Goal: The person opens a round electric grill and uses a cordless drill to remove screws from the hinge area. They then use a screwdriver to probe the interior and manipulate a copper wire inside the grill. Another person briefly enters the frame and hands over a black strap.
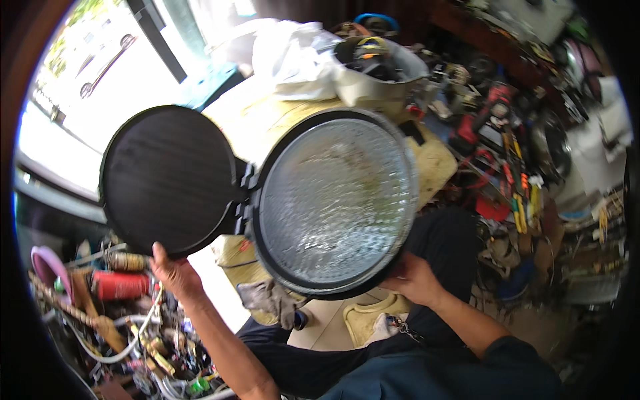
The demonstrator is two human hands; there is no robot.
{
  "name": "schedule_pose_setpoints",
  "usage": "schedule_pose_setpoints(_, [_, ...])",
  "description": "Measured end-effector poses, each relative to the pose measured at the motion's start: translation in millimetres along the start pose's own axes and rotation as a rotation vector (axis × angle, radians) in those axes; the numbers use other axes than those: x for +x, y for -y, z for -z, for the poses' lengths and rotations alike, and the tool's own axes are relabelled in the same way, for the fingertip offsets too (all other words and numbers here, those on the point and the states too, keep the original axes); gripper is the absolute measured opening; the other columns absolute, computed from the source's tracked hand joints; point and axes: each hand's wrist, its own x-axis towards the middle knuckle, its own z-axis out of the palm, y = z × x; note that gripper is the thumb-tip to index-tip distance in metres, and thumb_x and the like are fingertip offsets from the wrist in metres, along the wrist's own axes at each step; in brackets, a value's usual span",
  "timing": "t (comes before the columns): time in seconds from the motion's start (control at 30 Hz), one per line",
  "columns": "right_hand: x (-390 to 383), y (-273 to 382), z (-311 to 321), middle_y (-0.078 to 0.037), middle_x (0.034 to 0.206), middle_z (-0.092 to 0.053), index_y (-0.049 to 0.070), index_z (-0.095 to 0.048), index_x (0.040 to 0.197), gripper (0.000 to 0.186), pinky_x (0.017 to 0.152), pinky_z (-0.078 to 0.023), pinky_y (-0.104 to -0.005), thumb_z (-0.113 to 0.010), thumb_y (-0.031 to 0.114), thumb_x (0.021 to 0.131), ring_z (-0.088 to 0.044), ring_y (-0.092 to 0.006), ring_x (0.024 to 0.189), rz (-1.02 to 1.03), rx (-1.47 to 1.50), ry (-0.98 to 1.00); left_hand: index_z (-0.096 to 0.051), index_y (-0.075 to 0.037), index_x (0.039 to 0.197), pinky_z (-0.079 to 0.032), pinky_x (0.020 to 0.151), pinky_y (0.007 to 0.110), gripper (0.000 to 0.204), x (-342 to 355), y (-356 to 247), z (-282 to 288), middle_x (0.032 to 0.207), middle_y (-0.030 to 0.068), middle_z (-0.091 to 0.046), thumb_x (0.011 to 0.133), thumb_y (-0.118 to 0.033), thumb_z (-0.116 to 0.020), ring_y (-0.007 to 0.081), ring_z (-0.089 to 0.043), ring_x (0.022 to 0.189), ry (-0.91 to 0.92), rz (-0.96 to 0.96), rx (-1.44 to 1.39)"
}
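Observation:
A round, hinged electric griddle, opened out flat, is held up before me over my lap. Its black ridged plate (167,180) lies to the left, and the larger half, with a shiny, wet-looking silver face (337,200) in a black rim, lies to the right. Metal hinges (244,193) join the two. My left hand (175,272) grips the lower edge of the black plate, thumb up on the rim. At the lower right, my right hand (415,280) clasps the larger half from below, its fingers partly hidden under the rim.
Behind the griddle is a light tabletop (247,113) with a white plastic bag (293,57) and a filled bucket (387,87). Assorted tools (513,180) crowd the right; parts and a red cylinder (120,285) heap at lower left. A grey glove (270,300) hangs below the griddle.

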Motion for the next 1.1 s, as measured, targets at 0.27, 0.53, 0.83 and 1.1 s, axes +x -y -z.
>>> schedule_pose_setpoints(0.27, [-7.7,-17.1,16.4,-0.005,0.097,-0.071,-0.001,-0.065,0.109,0.034,0.082,-0.056,-0.0285,-0.084,0.005,0.080,-0.068,-0.0124,0.090,-0.034,-0.040,0.014,-0.061,-0.001,0.121,-0.056,0.094,0.032,0.040,-11.8,-3.3,-17.2,0.112,0.0095,-0.071,0.091,-0.021,-0.079,0.0170,-0.069,0.097,0.002,-0.093,0.038])
schedule_pose_setpoints(0.53, [96.6,-5.8,208.5,-0.001,0.094,-0.056,0.001,-0.054,0.119,0.032,0.076,-0.050,-0.0267,-0.069,0.003,0.091,-0.056,-0.0103,0.086,0.624,0.186,-0.712,-0.056,0.004,0.126,-0.052,0.101,0.036,0.046,1.3,0.6,4.0,0.122,0.0152,-0.066,0.092,-0.020,-0.076,0.0195,-0.065,0.108,0.018,-0.143,0.079])
schedule_pose_setpoints(0.83, [234.5,-1.9,333.0,-0.005,0.086,-0.071,-0.002,-0.072,0.093,0.039,0.083,-0.050,-0.0375,-0.079,0.036,0.089,-0.065,-0.0213,0.083,0.528,-0.230,-1.102,-0.048,-0.003,0.147,-0.045,0.112,0.037,0.058,-5.7,-10.0,-38.9,0.140,0.0075,-0.060,0.092,-0.003,-0.067,0.0212,-0.059,0.126,0.133,-0.135,0.026])
schedule_pose_setpoints(1.1, [253.6,-0.9,350.0,0.000,0.067,-0.059,-0.002,-0.065,0.127,0.040,0.063,-0.046,-0.0291,-0.074,0.016,0.092,-0.053,-0.0116,0.060,0.587,0.241,-1.120,-0.049,-0.003,0.145,-0.047,0.110,0.035,0.060,-16.0,-18.6,-45.0,0.140,0.0084,-0.060,0.092,-0.016,-0.076,0.0211,-0.060,0.126,0.191,-0.151,0.059])
